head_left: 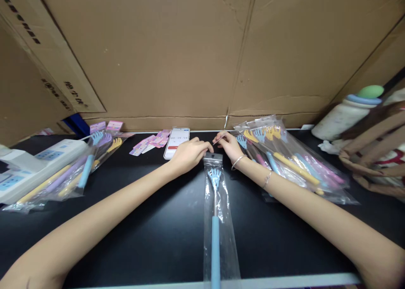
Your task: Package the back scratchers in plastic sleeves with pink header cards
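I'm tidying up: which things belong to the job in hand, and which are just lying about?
Job, apparently:
centre scratcher
card in right hand
card pile
left scratchers
right scratchers

Probably lying about:
phone
power strip
bottle
brown bag
tissue

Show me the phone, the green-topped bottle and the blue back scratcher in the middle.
Phone (176,140): head view, on its lit screen.
Bottle (343,117): head view, on its pale body.
Blue back scratcher (215,235): head view, on its handle, inside clear plastic.

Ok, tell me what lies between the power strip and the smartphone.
In the head view, rightward from the power strip: bagged blue, purple and yellow back scratchers, then loose pink and purple cards beside the smartphone.
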The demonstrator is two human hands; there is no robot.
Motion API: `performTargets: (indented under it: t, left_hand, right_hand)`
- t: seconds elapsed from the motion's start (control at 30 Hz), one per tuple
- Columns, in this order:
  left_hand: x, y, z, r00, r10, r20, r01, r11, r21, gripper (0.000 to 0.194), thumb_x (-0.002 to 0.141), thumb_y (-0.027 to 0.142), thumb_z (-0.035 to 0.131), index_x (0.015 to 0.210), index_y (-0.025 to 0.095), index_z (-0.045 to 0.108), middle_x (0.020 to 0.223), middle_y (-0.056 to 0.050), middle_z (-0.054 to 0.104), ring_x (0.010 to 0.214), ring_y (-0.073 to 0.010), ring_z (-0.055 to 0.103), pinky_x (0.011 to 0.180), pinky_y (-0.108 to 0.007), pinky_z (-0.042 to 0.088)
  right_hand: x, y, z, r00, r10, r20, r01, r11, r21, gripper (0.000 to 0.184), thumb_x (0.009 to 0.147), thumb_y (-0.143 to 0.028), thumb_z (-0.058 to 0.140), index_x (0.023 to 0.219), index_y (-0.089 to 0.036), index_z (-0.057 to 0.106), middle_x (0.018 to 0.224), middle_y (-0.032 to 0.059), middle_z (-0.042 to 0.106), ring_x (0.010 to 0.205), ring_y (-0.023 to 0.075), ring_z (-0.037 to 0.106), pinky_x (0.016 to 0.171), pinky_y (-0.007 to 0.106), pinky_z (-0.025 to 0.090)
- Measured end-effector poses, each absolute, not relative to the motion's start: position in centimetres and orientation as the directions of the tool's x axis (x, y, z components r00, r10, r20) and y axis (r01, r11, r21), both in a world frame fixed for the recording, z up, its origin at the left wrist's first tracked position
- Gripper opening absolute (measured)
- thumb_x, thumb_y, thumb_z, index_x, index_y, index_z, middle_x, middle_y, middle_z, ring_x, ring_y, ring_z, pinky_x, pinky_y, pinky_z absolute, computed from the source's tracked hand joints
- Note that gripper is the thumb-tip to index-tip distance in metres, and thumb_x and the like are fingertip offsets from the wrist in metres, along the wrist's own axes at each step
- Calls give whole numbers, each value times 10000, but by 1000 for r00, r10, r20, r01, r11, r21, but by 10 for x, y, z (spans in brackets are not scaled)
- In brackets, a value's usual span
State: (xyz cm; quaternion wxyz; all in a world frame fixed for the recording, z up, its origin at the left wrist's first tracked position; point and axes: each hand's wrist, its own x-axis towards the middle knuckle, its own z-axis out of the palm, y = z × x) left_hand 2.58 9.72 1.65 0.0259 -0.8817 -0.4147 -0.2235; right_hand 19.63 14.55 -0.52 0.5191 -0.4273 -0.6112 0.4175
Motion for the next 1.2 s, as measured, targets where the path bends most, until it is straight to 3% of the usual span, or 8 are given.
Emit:
performTargets:
  t: [0.13,0.3,0.47,0.57,0.8,1.07,1.2]
  left_hand:
    - [26,97,15,620,686,380,701,-702,125,270,928,320,374,916,205,618,825,-24,646,813,-181,529,717,-291,393]
    - [25,94,15,665,655,360,672,-735,95,323,870,476,461,989,217,614,826,-31,638,799,-192,539,696,-295,394]
    - [29,90,7,578,665,474,705,-699,121,180,848,258,491,991,210,590,797,1,647,759,-153,566,621,-238,373]
    - [33,87,3,513,698,500,743,-652,147,213,822,187,497,1013,224,582,731,26,636,687,-128,575,553,-216,336]
    - [34,86,-6,485,722,494,741,-639,206,149,907,287,452,948,236,586,838,29,683,715,-117,623,562,-199,343]
    - [32,85,-2,330,831,447,786,-505,358,208,913,356,438,860,214,580,699,26,665,612,-121,604,545,-203,318]
    - [31,81,1,244,849,469,754,-470,459,316,928,370,372,747,199,566,632,27,631,584,-115,574,550,-205,312]
  right_hand:
    - [196,146,-4,-67,965,253,77,258,-963,47,645,-222,506,664,-191,476,680,-21,567,683,126,545,557,222,382]
    - [196,145,-2,-57,971,234,61,237,-970,30,633,-200,501,651,-188,480,659,-25,571,661,114,538,543,207,376]
    - [195,146,-3,-34,973,229,48,231,-972,35,625,-189,497,649,-189,472,634,-29,557,581,97,492,473,189,344]
    - [195,148,-5,-15,978,206,45,207,-977,38,622,-176,481,651,-192,463,618,-34,548,531,85,456,439,181,323]
    - [195,148,-5,-23,979,203,38,204,-978,68,605,-167,467,668,-191,472,617,-39,548,521,76,452,446,176,337]
    - [194,146,-5,-27,983,182,11,182,-983,59,616,-165,491,668,-187,470,622,-33,555,529,73,461,460,172,345]
    - [194,143,-3,-64,975,211,-133,201,-971,64,637,-211,506,675,-189,460,655,-31,561,535,70,466,479,179,358]
